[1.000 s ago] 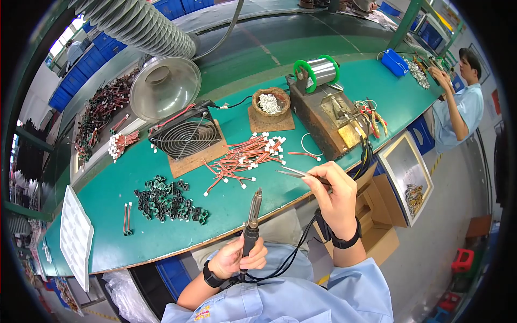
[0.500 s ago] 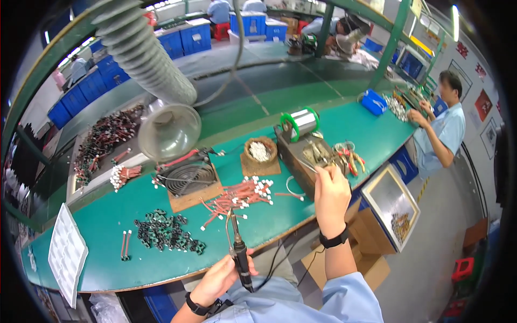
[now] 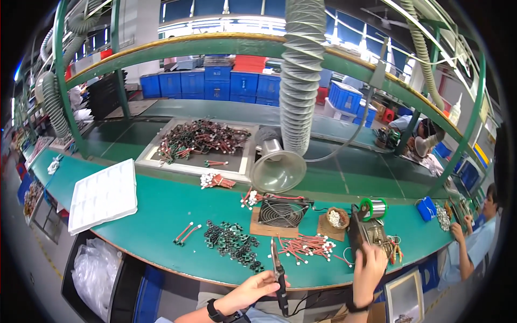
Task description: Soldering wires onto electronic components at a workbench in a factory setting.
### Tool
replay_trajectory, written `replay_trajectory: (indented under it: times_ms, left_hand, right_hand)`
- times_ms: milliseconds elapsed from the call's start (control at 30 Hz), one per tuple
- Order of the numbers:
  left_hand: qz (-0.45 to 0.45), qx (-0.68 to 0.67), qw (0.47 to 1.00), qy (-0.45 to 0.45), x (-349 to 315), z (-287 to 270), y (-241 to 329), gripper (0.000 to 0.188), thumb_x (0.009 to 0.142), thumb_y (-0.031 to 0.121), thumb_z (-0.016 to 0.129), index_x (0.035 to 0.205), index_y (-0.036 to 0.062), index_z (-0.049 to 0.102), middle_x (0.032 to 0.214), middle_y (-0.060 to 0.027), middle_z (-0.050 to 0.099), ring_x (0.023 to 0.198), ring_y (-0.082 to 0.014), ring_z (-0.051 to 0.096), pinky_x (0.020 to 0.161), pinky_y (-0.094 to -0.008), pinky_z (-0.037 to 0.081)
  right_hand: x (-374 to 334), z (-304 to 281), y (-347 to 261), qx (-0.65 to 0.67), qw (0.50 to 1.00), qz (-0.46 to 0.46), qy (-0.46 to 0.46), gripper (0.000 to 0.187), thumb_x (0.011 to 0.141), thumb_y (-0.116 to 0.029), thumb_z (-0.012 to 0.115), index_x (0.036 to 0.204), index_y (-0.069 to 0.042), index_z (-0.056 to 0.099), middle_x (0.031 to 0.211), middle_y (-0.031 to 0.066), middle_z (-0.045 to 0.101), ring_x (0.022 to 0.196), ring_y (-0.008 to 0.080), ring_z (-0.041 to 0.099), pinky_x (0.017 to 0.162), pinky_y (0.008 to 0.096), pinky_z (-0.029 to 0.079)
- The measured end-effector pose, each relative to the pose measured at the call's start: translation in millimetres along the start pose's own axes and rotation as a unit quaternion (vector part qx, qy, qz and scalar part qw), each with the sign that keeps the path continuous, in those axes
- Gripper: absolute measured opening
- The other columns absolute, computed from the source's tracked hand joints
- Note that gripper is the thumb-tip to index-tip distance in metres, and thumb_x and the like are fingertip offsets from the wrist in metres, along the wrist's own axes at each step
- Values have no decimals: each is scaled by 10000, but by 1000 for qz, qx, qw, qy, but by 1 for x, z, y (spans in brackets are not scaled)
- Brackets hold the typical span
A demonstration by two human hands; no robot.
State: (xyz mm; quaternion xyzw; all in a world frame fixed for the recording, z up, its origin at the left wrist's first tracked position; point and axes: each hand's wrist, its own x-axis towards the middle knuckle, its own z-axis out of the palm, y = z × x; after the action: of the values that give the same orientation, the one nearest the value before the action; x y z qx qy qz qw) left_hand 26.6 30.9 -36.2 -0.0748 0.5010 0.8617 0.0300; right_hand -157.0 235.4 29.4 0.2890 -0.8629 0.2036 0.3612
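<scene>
The person's left hand [image 3: 257,288] is wrapped round the dark handle of a soldering iron [image 3: 279,277], which points up past the front edge of the green bench [image 3: 161,207], its tip seen between a heap of black-and-green connectors [image 3: 231,242] and a spread of red wire leads [image 3: 307,246] with white plugs. The right hand [image 3: 369,269] is by the near end of a dark metal box [image 3: 355,231], next to a green-rimmed spool [image 3: 374,209], fingers bent; I can't tell whether anything is pinched in them. Behind the leads, a black fan [image 3: 281,215] and a round pot [image 3: 337,218] of white bits sit on wooden boards, so reaching room is tight there. It's looser on the left: green top runs from the connectors past a pair of red leads [image 3: 187,234] to a white moulded tray [image 3: 105,196], whose near corner comes right to the front edge. A see-through hood [image 3: 278,171] hangs towards the back. Any lettering on the blue bins [image 3: 244,84] farther off is too small for me to read
</scene>
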Motion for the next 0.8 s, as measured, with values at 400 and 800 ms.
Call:
replay_trajectory:
  times_ms: [400, 800]
  left_hand:
    - [47, -213, 976, -12, 18, 34, 3, 373, 913, 107, 523, 1255, 24, 398, 1194, -75, 497, 1100, -177, 507, 904, -369, 455]
    - [-3, -46, 996, -76, 10, 26, -25, 233, 913, 142, 545, 1110, 22, 510, 1048, -22, 553, 1001, -118, 519, 882, -276, 416]
  right_hand:
    - [-157, -22, -94, 421, 842, 198, -271, 585, 774, 29, 561, 1311, 30, 328, 1230, 201, 465, 1129, 249, 478, 973, 357, 356]
    - [-107, 4, -91, 445, 889, 90, -52, 369, 736, -53, 655, 1088, 15, 565, 932, 179, 613, 804, 271, 616, 738, 310, 477]
